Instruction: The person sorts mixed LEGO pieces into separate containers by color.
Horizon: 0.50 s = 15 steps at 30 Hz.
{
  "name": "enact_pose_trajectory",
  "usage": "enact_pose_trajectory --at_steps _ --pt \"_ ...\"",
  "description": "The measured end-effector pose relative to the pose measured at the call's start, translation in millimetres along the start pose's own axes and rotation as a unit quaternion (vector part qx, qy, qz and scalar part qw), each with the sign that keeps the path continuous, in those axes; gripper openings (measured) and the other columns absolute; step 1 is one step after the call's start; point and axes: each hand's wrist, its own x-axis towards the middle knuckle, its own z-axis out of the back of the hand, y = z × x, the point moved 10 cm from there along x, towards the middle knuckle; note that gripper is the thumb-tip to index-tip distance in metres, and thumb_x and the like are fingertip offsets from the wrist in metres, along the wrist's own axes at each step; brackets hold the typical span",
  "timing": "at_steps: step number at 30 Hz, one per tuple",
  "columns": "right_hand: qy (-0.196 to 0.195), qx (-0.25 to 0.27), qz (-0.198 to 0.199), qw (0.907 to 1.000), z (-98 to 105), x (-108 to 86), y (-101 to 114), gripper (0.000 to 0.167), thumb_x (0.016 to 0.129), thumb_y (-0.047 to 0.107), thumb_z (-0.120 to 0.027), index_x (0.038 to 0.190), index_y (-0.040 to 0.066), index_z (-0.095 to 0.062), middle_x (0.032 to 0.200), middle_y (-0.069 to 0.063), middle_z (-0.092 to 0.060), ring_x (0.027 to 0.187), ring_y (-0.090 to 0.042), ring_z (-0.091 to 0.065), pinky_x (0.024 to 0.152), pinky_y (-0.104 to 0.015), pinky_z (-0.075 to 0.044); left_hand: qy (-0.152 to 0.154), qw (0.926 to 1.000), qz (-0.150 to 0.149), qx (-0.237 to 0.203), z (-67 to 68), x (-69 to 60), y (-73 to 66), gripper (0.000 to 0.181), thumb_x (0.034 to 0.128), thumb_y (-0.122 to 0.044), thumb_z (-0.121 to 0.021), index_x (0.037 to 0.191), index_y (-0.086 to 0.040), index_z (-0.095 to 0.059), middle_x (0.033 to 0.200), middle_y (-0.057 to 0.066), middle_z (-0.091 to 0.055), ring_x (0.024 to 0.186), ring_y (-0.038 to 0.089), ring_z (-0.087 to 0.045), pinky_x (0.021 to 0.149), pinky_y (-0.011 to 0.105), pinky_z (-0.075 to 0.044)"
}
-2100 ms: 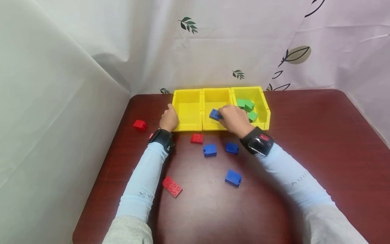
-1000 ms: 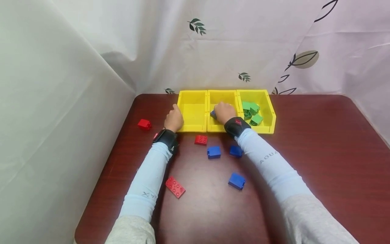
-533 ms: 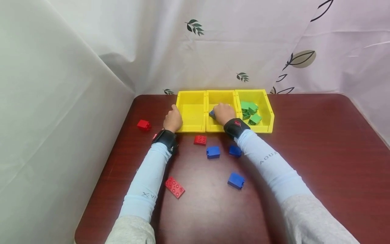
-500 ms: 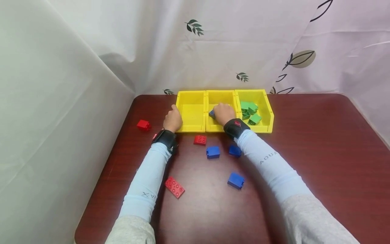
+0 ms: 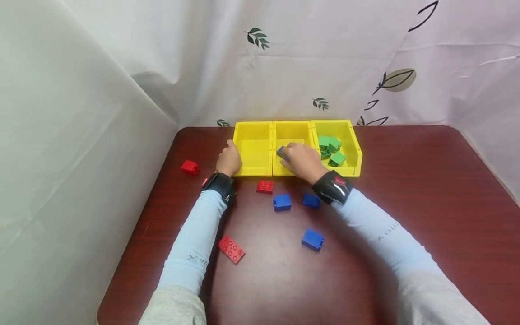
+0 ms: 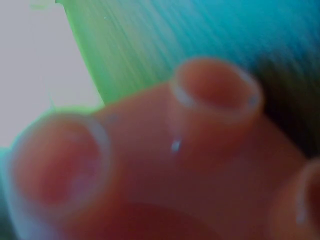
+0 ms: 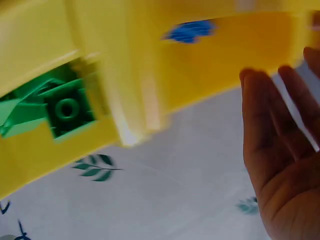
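On my pale blue left sleeve (image 5: 191, 239) I can read an X, with letters beside it too faint to make out; the writing on my right sleeve (image 5: 386, 230) is blurred, and the red labels on my two black wristbands (image 5: 333, 187) are too small to read. My right hand (image 5: 302, 161) is over the middle yellow tray (image 5: 292, 130), fingers straight and loosely apart, gripping nothing; one blue brick (image 5: 281, 152) lies in that tray just left of those fingertips. My left hand (image 5: 229, 159) rests at the outer side of the left yellow tray (image 5: 253, 155); whether its fingers curl round the wall I cannot tell. Right of my right fingers, the third yellow tray (image 5: 352, 158) holds four green bricks (image 5: 336, 159) that I can count; nearer me than those fingers lie three loose blue bricks (image 5: 282, 202); of three red bricks (image 5: 231, 249), one lies left of my left hand, one between my hands, one beside my left forearm.
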Motion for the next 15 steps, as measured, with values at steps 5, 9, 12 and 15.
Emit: enact_pose_trajectory --at_steps 5,9,12,15 --pt "0.028 0.058 0.1 0.9929 -5.3 -39.3 34.0 0.024 0.089 0.023 -0.073 0.106 0.007 -0.073 0.103 -0.008 -0.072 0.092 -0.023 -0.069 0.079 -0.036 -0.058 -0.002 1.0 0.002 0.001 0.6 1.1 1.5 0.046 0.0974 -0.008 -0.051 0.138 -0.003 -0.03 0.103 0.021 -0.054 0.091 0.036 -0.057 0.089 0.047 -0.052" --pt "0.051 0.083 0.14 0.9853 -17.9 -67.6 48.4 0.025 0.086 0.024 -0.076 0.106 0.011 -0.073 0.105 -0.004 -0.071 0.096 -0.019 -0.069 0.083 -0.035 -0.058 -0.004 1.0 0.0 0.004 -0.2 3.6 1.9 0.043 0.0985 -0.011 -0.051 0.135 -0.003 -0.031 0.103 0.02 -0.054 0.09 0.036 -0.058 0.088 0.046 -0.053" --pt "0.054 0.079 0.154 0.9835 -27.5 -81.8 53.2 0.024 0.084 0.022 -0.078 0.105 0.011 -0.074 0.109 -0.005 -0.07 0.098 -0.02 -0.068 0.082 -0.036 -0.058 -0.002 1.0 0.0 0.004 -1.7 4.8 2.6 0.042 0.0993 -0.013 -0.051 0.135 -0.003 -0.032 0.103 0.02 -0.054 0.09 0.036 -0.058 0.088 0.046 -0.053" --pt "0.036 0.069 0.163 0.9836 -32.3 -88.9 54.2 0.019 0.083 0.018 -0.078 0.1 0.01 -0.074 0.108 -0.006 -0.069 0.096 -0.021 -0.066 0.082 -0.035 -0.058 -0.001 1.0 0.003 0.005 -2.6 5.3 2.3 0.041 0.0997 -0.013 -0.05 0.135 -0.003 -0.031 0.103 0.021 -0.054 0.09 0.036 -0.058 0.088 0.046 -0.053"
